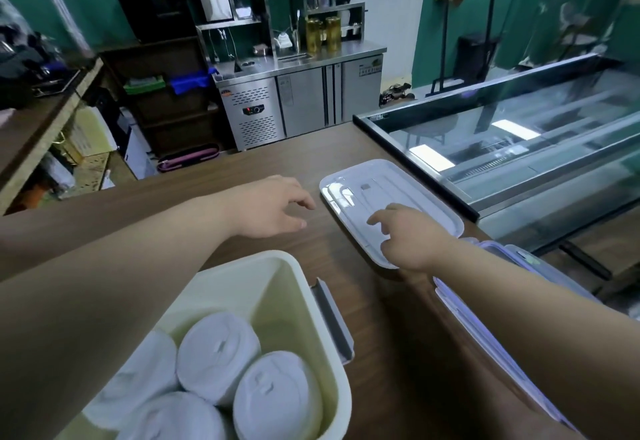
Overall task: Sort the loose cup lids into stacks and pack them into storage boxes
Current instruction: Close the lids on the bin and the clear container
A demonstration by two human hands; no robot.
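A pale storage box stands on the wooden counter at the bottom left, and several stacks of white cup lids lie inside it. A white box cover lies flat on the counter further out. My right hand rests on the near part of that cover with fingers spread. My left hand hovers over the bare counter just left of the cover, fingers loosely apart and holding nothing. A second clear cover with purple clips lies under my right forearm.
A glass display case runs along the right side of the counter. Beyond the counter's far edge are a steel fridge unit and dark shelves. A wooden side counter stands at the left.
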